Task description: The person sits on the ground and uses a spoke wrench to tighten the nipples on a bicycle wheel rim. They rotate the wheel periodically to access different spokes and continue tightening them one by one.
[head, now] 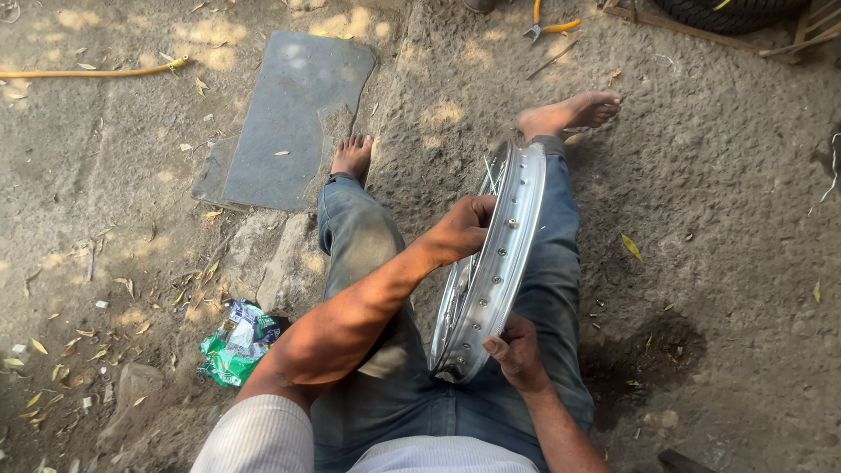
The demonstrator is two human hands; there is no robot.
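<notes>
Hands: left hand grips the far side of the wheel rim; right hand clasps its near edge.
Rim: upright on edge between the legs.
Far: pliers on the ground.
Left: green wrapper.

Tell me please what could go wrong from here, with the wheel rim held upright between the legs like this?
1. The wheel rim stands on edge between the legs, steadied only by the left hand and right hand; it might tip or roll.
2. Thin spokes stick out near the left hand's fingers and could perhaps prick them.
3. The bare feet rest on rough ground close to the rim, so a slip may hurt them.
</notes>
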